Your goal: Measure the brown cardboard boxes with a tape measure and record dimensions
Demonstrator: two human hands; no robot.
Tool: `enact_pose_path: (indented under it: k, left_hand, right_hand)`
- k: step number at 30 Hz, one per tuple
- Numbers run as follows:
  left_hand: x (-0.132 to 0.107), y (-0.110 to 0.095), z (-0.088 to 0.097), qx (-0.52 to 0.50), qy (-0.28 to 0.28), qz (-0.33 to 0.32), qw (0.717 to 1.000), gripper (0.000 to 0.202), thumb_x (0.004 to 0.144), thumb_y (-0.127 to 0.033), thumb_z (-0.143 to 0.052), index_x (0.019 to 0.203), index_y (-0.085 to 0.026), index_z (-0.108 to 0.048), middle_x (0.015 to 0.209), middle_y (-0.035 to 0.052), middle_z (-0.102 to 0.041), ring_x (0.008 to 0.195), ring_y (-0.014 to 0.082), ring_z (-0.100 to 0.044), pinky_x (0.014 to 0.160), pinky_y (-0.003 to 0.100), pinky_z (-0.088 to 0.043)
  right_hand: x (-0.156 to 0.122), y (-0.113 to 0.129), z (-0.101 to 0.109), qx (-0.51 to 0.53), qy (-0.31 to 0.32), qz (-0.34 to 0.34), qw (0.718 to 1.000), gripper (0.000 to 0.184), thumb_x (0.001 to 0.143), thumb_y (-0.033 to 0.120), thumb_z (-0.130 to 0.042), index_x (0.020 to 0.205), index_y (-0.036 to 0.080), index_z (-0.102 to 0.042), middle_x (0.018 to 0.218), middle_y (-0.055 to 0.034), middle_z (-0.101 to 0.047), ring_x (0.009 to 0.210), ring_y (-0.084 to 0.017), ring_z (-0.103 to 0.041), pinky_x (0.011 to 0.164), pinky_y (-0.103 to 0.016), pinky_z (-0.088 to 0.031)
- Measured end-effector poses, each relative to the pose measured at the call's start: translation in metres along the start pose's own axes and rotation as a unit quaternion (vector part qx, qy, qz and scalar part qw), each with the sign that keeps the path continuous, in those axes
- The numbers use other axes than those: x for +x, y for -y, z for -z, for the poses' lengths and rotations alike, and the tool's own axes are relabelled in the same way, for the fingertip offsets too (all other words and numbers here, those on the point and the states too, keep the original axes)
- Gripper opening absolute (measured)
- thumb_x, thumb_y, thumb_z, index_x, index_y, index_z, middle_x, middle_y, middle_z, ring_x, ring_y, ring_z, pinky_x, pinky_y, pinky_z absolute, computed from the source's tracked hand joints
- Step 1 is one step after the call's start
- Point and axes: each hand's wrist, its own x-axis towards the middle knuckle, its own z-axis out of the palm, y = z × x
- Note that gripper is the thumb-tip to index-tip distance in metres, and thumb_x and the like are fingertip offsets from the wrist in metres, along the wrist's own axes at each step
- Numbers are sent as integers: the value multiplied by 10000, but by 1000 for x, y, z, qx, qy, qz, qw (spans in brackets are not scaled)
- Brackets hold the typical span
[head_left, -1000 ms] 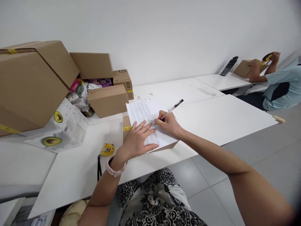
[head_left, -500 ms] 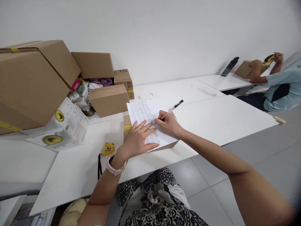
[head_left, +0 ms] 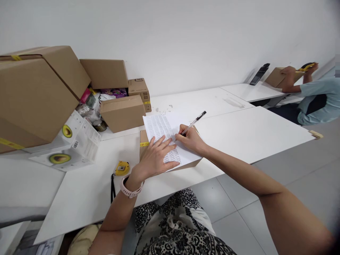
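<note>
A sheet of paper (head_left: 159, 124) with columns of small print or writing lies tilted on a cardboard box (head_left: 143, 138). My left hand (head_left: 156, 156) rests flat on the paper, fingers spread. In my right hand (head_left: 190, 140) is a pen (head_left: 197, 118), pinched between thumb and fingers, its black end pointing up and to the right. The pen's tip is hidden by my fingers, close to the right of the writing. On the table, left of my left wrist, sits a yellow tape measure (head_left: 122, 168) with a black strap.
Several cardboard boxes (head_left: 122, 112) and a white avocado-printed box (head_left: 77, 141) crowd the left side of the white table (head_left: 255, 131). At the far right, a person in a light blue top (head_left: 322, 94) holds a yellow and black tape measure (head_left: 306, 67) by a box (head_left: 276, 78).
The upper end of my pen has dipped slightly left. My left hand stays put. The other person's raised hand has come down a little.
</note>
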Motion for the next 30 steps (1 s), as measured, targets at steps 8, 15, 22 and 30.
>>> enact_pose_path:
  k: [8, 15, 22, 30]
  left_hand:
    - [0, 0, 0, -2, -3, -3, 1000, 647, 900, -654, -568, 1385, -227, -584, 1535, 127, -504, 1467, 383, -376, 1171, 674, -264]
    - [0, -1, 2, 6, 14, 3, 1000, 672, 905, -645, -573, 1399, -191, -574, 1548, 134, -486, 1480, 377, -353, 1184, 665, -247]
    - [1, -2, 3, 13, 20, 7, 1000, 657, 906, -632, -582, 1399, -198, -574, 1555, 124, -476, 1483, 375, -349, 1185, 661, -256]
    - [1, -2, 3, 19, 15, 4, 1000, 650, 906, -628, -584, 1398, -202, -574, 1548, 126, -485, 1476, 376, -363, 1179, 661, -274]
  right_hand:
    - [0, 0, -1, 6, -2, 1, 1000, 190, 749, 234, -591, 644, 216, -434, 553, 62, -420, 554, -104, -356, 530, -273, -264]
    - [1, -2, -1, 12, -9, 4, 1000, 197, 754, 229, -584, 648, 218, -418, 559, 67, -407, 555, -103, -351, 528, -272, -259]
    - [1, -2, -1, 24, -4, 2, 1000, 195, 744, 240, -585, 643, 218, -420, 558, 67, -403, 557, -103, -347, 527, -270, -257]
    - [1, -5, -1, 23, -15, -2, 1000, 192, 749, 224, -579, 650, 218, -414, 563, 66, -401, 557, -104, -351, 533, -273, -257]
